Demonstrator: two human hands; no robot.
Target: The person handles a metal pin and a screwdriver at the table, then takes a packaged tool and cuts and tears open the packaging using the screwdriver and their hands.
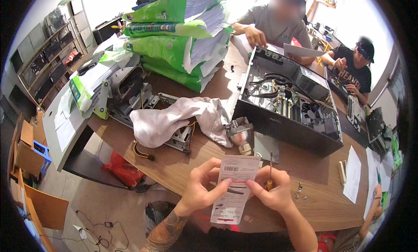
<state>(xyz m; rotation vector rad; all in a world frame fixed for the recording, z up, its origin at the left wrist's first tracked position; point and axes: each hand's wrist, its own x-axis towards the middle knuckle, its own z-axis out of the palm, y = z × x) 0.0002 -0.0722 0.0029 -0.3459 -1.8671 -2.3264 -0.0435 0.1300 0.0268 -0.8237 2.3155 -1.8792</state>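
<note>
Both my hands hold a white printed packet (230,204) upright in front of me, over the table's near edge. It looks flat, with a barcode and small red and dark marks. My left hand (202,186) pinches its left side, thumb on the front. On the opposite edge, the thumb of my right hand (274,189) presses while the fingers curl behind. A screwdriver (269,183) with a yellow handle shows at the right hand's curled fingers; whether it is gripped or lies on the table I cannot tell. Just beyond is a lamp with a glass reflector (241,134).
An open black computer case (287,128) stands at the right. Left of the lamp, a white cloth (174,119) covers part of a metal chassis (183,141). Loose screws (298,190) lie right of my hand. Green-and-white paper packs (161,56) are stacked behind. Two people sit across the table.
</note>
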